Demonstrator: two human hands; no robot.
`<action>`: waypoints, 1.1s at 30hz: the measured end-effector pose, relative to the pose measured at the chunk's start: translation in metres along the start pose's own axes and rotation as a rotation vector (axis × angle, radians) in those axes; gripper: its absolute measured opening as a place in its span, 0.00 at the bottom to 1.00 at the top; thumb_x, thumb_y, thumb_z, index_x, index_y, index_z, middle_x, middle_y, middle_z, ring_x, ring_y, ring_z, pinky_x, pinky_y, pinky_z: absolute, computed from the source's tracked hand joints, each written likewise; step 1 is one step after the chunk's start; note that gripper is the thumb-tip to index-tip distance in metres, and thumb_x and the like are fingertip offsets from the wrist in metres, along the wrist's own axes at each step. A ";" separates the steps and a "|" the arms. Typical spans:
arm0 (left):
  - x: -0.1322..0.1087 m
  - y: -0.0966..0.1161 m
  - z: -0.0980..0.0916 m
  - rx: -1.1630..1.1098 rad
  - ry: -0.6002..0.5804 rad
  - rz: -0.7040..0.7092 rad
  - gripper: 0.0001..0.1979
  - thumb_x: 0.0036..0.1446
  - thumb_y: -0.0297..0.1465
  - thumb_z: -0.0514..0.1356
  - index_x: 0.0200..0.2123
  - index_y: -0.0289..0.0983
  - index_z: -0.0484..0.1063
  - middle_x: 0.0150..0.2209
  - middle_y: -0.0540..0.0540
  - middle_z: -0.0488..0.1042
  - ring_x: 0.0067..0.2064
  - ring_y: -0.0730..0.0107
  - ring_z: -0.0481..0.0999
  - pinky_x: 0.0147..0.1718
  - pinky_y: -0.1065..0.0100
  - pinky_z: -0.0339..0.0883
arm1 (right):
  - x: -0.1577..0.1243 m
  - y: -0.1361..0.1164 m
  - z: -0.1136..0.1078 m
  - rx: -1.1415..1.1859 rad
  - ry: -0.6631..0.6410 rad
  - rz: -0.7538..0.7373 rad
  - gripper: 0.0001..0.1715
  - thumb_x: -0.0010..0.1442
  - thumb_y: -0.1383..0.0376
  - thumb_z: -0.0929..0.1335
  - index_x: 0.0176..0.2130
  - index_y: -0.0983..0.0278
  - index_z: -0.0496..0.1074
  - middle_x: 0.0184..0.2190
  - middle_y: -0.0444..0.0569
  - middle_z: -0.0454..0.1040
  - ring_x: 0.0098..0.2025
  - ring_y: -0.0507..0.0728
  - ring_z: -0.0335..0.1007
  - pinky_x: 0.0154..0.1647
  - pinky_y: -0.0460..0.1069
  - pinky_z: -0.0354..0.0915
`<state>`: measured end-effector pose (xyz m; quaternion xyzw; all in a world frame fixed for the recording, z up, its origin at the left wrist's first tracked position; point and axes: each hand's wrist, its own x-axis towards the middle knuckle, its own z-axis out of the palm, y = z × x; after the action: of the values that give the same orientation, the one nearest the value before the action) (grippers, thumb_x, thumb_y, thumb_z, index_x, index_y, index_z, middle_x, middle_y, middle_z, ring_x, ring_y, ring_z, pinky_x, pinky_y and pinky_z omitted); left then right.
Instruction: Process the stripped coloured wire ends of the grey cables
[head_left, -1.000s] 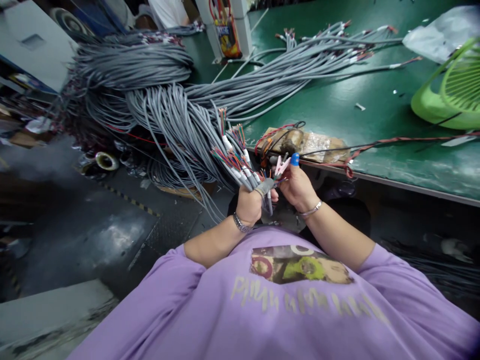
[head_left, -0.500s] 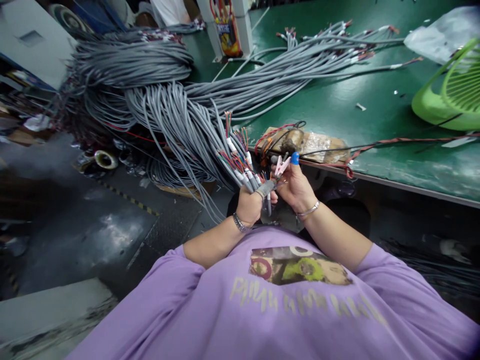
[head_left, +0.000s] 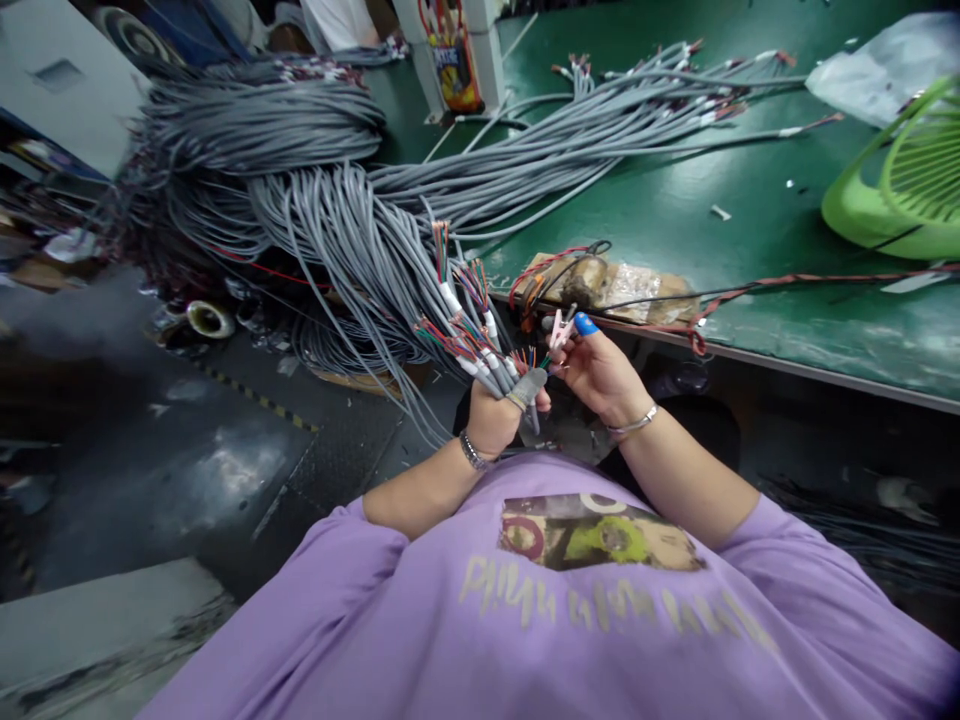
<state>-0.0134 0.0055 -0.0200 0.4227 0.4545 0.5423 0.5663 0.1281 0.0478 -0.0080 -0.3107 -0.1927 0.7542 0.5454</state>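
My left hand (head_left: 496,412) is closed around a bunch of grey cable ends (head_left: 480,345) with stripped coloured wires fanning upward; a grey cot covers one finger. My right hand (head_left: 600,372), with a blue cot on its thumb, pinches a small pink clip (head_left: 559,332) right beside the coloured wire tips. Both hands meet just below the front edge of the green workbench (head_left: 750,250). The cables run back into a big grey cable heap (head_left: 315,190) hanging off the bench's left end.
A taped fixture with red and black leads (head_left: 600,285) sits at the bench edge above my hands. More grey cables (head_left: 615,110) lie across the bench. A green fan (head_left: 900,180) stands at the right, a plastic bag (head_left: 877,65) behind it. Dark floor lies to the left.
My left hand has shifted slightly left and down with the cable bunch. My right thumb has tilted over the pink clip, and the hands have drawn a little apart.
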 end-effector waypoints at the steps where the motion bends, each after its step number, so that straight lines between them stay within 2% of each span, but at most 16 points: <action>1: 0.001 -0.001 0.001 0.002 0.003 0.011 0.20 0.47 0.47 0.71 0.26 0.36 0.71 0.20 0.52 0.75 0.20 0.74 0.74 0.21 0.71 0.72 | 0.000 0.000 0.000 -0.003 0.002 -0.014 0.23 0.51 0.47 0.77 0.32 0.62 0.74 0.23 0.39 0.70 0.24 0.47 0.60 0.24 0.43 0.59; 8: 0.005 -0.001 0.012 0.028 0.057 -0.001 0.20 0.48 0.46 0.70 0.25 0.37 0.71 0.18 0.52 0.73 0.18 0.74 0.72 0.20 0.71 0.69 | 0.007 0.003 0.000 0.006 0.018 -0.003 0.28 0.53 0.40 0.74 0.31 0.62 0.72 0.26 0.41 0.75 0.23 0.48 0.62 0.24 0.45 0.59; 12: 0.006 0.002 0.017 0.035 0.070 0.022 0.20 0.49 0.46 0.70 0.22 0.36 0.70 0.18 0.51 0.73 0.18 0.75 0.71 0.19 0.72 0.67 | 0.016 0.008 -0.001 0.043 0.034 -0.017 0.27 0.52 0.40 0.74 0.31 0.61 0.72 0.24 0.41 0.74 0.23 0.49 0.62 0.26 0.47 0.60; 18: 0.007 -0.003 0.017 0.049 0.065 0.020 0.20 0.47 0.46 0.70 0.23 0.37 0.70 0.18 0.52 0.73 0.19 0.74 0.72 0.23 0.69 0.72 | 0.025 0.015 -0.004 0.080 0.062 -0.099 0.27 0.51 0.41 0.75 0.35 0.60 0.74 0.25 0.41 0.74 0.26 0.51 0.66 0.29 0.49 0.64; 21: 0.007 -0.006 0.016 0.051 0.065 0.025 0.20 0.48 0.46 0.70 0.24 0.37 0.70 0.19 0.52 0.73 0.19 0.73 0.73 0.22 0.70 0.71 | 0.024 0.016 -0.003 0.046 0.052 -0.101 0.29 0.51 0.39 0.73 0.32 0.60 0.73 0.24 0.42 0.74 0.25 0.51 0.66 0.28 0.49 0.65; 25: 0.007 -0.009 0.014 0.036 0.062 0.039 0.19 0.50 0.46 0.69 0.24 0.37 0.70 0.18 0.52 0.73 0.19 0.74 0.72 0.22 0.70 0.69 | 0.017 0.015 -0.001 0.046 0.018 -0.060 0.32 0.52 0.35 0.70 0.29 0.60 0.70 0.24 0.42 0.74 0.25 0.51 0.65 0.25 0.48 0.63; 33: 0.000 -0.005 0.009 0.003 0.060 0.050 0.20 0.48 0.46 0.70 0.26 0.37 0.70 0.19 0.53 0.74 0.20 0.75 0.72 0.23 0.71 0.69 | 0.006 0.004 -0.002 0.012 -0.044 0.058 0.35 0.55 0.33 0.66 0.33 0.61 0.74 0.29 0.46 0.77 0.24 0.50 0.64 0.25 0.47 0.63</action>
<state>-0.0033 0.0055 -0.0227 0.4186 0.4613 0.5680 0.5379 0.1252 0.0515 -0.0134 -0.2962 -0.1912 0.7774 0.5210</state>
